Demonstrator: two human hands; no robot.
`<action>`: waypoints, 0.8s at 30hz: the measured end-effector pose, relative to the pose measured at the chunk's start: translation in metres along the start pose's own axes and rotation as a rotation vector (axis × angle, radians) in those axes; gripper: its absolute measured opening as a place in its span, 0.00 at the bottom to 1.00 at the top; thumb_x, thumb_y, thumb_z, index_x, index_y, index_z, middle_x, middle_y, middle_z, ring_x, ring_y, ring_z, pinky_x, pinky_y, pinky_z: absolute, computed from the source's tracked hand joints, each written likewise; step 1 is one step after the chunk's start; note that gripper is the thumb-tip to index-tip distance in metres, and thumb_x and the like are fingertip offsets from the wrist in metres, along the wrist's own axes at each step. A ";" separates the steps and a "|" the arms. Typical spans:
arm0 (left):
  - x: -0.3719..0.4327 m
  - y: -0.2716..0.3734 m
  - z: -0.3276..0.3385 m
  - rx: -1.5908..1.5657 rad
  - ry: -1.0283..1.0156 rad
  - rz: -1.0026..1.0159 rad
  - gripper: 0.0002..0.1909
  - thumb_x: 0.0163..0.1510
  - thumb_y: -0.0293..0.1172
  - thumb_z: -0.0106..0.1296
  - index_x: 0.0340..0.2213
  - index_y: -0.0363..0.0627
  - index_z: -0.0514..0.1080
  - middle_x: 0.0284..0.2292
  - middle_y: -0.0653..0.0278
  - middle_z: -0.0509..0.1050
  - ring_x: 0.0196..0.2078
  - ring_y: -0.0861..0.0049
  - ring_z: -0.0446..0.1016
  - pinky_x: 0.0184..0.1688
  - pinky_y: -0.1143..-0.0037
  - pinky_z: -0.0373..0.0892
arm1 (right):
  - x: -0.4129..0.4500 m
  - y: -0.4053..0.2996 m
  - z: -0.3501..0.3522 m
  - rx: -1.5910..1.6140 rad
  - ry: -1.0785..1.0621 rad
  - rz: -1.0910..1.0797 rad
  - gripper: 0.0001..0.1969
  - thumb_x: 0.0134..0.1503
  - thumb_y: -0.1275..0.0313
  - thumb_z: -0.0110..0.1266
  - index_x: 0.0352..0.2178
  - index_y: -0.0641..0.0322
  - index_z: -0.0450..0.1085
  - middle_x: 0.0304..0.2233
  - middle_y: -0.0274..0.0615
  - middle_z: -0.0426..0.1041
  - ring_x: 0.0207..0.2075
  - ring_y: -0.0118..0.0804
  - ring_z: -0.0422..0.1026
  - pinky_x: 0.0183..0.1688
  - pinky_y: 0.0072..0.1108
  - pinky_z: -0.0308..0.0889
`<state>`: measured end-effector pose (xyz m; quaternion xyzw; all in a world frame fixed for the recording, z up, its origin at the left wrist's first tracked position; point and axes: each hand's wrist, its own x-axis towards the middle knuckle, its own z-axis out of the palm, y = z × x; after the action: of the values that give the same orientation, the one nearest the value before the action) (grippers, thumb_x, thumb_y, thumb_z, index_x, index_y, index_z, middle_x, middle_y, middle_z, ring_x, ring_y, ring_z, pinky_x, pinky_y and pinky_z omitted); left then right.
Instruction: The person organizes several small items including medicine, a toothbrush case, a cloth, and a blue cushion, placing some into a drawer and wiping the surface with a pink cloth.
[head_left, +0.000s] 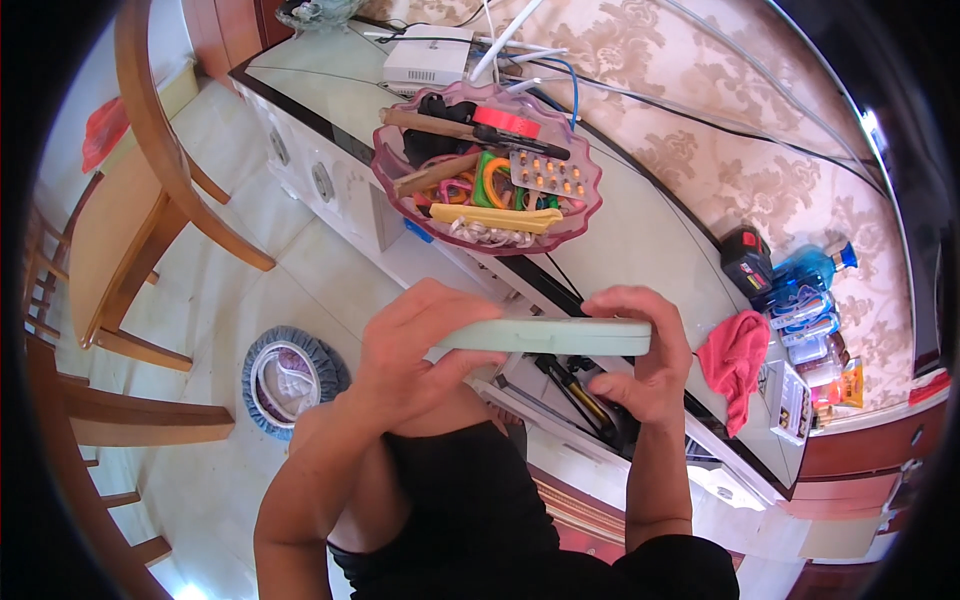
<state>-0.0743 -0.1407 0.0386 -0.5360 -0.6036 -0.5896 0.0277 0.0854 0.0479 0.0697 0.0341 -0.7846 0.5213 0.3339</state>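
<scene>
A flat, pale green case (555, 336) with a small latch on its side is held level in front of me, its lid closed. My left hand (427, 337) grips its left end between thumb and fingers. At the other end, my right hand (645, 352) curves round the case, fingers along the top corner and thumb apart below it. Just beyond stands a pink scalloped bowl (577, 232) full of small items, among them a capsule blister pack (547, 174), a red tape roll (506, 121) and a yellow strip (495, 218). Beneath the case, an open drawer (510, 382) holds dark, rod-like tools.
The bowl stands on a long white cabinet (622, 217) with a router (427, 56) and cables behind it. Further right lie a battery pack (746, 259), a blue bottle (802, 270) and a pink cloth (731, 360). A cloth-covered stool (262, 382) and wooden chairs (120, 240) stand left.
</scene>
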 end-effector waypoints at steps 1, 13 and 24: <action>0.000 0.000 0.001 0.003 0.016 -0.011 0.17 0.38 0.24 0.64 0.34 0.39 0.74 0.32 0.60 0.74 0.33 0.68 0.73 0.34 0.75 0.70 | 0.003 -0.004 -0.001 -0.154 -0.054 -0.029 0.18 0.43 0.76 0.63 0.39 0.68 0.71 0.35 0.48 0.74 0.36 0.41 0.72 0.41 0.25 0.66; 0.001 -0.001 -0.013 -0.782 0.032 -0.448 0.27 0.46 0.19 0.59 0.49 0.40 0.63 0.44 0.60 0.70 0.43 0.77 0.71 0.41 0.76 0.70 | -0.013 0.017 -0.011 -0.267 0.122 -0.209 0.15 0.41 0.76 0.65 0.34 0.66 0.72 0.39 0.50 0.71 0.39 0.43 0.72 0.41 0.26 0.68; -0.002 0.006 -0.014 -0.715 0.043 -0.437 0.19 0.49 0.16 0.53 0.44 0.35 0.65 0.48 0.57 0.65 0.46 0.73 0.69 0.45 0.74 0.69 | -0.011 0.022 -0.007 -0.067 0.014 0.039 0.20 0.43 0.77 0.64 0.40 0.64 0.70 0.46 0.46 0.68 0.47 0.40 0.67 0.49 0.27 0.63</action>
<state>-0.0771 -0.1542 0.0455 -0.3587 -0.4598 -0.7651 -0.2731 0.0886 0.0606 0.0480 0.0040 -0.7997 0.5016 0.3300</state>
